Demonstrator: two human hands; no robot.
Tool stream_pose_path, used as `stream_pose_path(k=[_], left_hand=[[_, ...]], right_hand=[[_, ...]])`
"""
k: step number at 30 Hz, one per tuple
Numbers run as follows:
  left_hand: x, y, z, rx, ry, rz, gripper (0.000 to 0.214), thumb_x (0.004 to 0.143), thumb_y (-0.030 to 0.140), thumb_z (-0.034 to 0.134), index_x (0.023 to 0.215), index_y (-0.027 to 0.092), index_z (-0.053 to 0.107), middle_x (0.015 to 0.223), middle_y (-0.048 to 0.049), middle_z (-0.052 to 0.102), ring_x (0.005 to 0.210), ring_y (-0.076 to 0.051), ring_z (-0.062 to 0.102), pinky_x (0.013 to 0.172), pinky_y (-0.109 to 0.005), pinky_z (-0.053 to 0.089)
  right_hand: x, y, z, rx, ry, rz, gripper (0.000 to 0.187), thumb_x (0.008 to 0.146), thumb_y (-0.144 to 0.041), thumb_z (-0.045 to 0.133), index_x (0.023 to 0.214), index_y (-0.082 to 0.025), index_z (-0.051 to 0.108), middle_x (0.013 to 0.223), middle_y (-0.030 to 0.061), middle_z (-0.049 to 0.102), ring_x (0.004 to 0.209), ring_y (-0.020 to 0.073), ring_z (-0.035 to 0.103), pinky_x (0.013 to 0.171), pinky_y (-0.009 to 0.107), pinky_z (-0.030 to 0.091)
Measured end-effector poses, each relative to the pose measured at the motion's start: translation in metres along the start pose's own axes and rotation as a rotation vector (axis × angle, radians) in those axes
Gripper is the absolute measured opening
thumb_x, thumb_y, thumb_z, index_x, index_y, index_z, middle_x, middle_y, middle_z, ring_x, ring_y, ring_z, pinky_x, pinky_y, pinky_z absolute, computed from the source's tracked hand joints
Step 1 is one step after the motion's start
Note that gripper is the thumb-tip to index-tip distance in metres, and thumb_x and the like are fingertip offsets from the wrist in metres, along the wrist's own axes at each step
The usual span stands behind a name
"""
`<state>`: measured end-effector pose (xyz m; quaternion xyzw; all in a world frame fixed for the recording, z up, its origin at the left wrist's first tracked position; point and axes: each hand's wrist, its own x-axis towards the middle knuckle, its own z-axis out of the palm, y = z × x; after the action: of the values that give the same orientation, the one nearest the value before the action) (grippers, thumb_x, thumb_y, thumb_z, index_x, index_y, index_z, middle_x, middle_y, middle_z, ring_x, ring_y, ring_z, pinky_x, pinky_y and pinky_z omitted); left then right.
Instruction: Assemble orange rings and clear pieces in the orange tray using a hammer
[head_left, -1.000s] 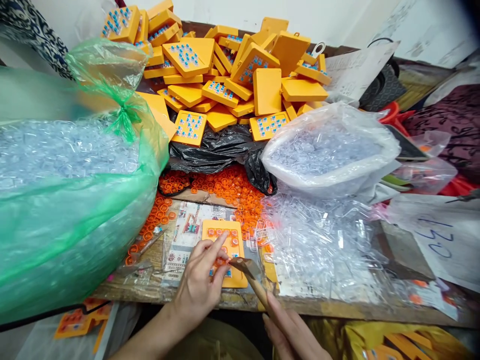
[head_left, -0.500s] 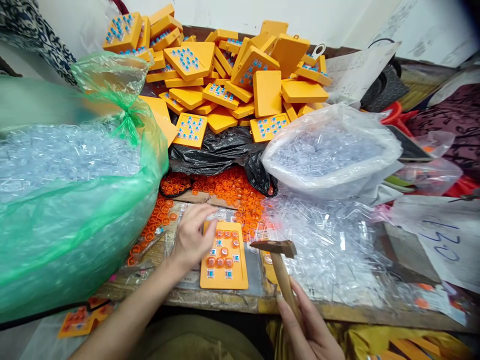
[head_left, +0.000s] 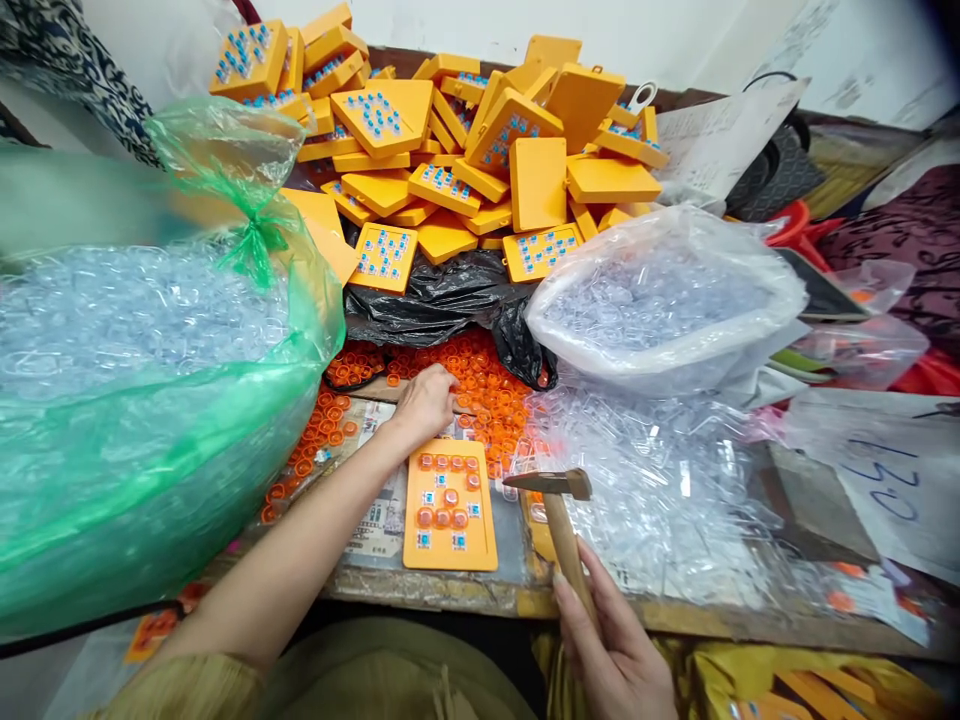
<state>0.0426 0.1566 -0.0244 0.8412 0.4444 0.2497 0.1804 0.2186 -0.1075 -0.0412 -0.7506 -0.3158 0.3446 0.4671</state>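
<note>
My left hand point(head_left: 429, 402) reaches to the near edge of the heap of loose orange caps point(head_left: 501, 410), its fingers curled downward. Whatever its fingertips hold, if anything, is hidden. In my right hand point(head_left: 611, 640) is a hammer point(head_left: 564, 540), gripped by its wooden handle with the metal head raised. Between the hands a yellow panel point(head_left: 450, 555) lies flat on the bench. Several orange caps point(head_left: 442, 518) sit on it in rows, while a few blue switches point(head_left: 459, 541) show uncapped.
Yellow panels point(head_left: 538, 185) with blue switches are piled at the back. A green bag point(head_left: 225, 430) of clear parts stands left, a white bag point(head_left: 667, 300) right. Loose clear plastic pieces point(head_left: 660, 500) spread over the bench's right side. A black plastic bag point(head_left: 427, 300) lies below the pile.
My left hand has moved away from the yellow panel, forward to the orange caps. My right hand keeps the hammer in nearly the same place.
</note>
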Motion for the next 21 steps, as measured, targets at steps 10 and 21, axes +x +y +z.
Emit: stream_pose_path(k=[10, 21], left_hand=[[-0.125, 0.018, -0.063, -0.077, 0.247, -0.092, 0.023, 0.090, 0.024, 0.053, 0.108, 0.014, 0.062, 0.098, -0.0096, 0.070, 0.084, -0.018, 0.066, 0.077, -0.031, 0.055], [-0.159, 0.012, -0.057, -0.023, 0.067, -0.069, 0.028, 0.089, 0.016, 0.043, 0.094, 0.017, 0.070, 0.090, -0.0095, 0.070, 0.079, -0.019, 0.069, 0.069, -0.028, 0.057]], right_hand=[[0.003, 0.011, -0.002, -0.155, -0.050, -0.309, 0.041, 0.085, -0.032, 0.065, 0.126, -0.024, 0.063, 0.131, 0.0029, 0.060, 0.118, 0.0225, 0.059, 0.102, 0.032, 0.045], [-0.011, -0.012, 0.002, -0.216, -0.135, -0.624, 0.049, 0.085, -0.016, 0.064, 0.128, -0.037, 0.057, 0.122, -0.0047, 0.065, 0.104, 0.0184, 0.068, 0.092, 0.027, 0.051]])
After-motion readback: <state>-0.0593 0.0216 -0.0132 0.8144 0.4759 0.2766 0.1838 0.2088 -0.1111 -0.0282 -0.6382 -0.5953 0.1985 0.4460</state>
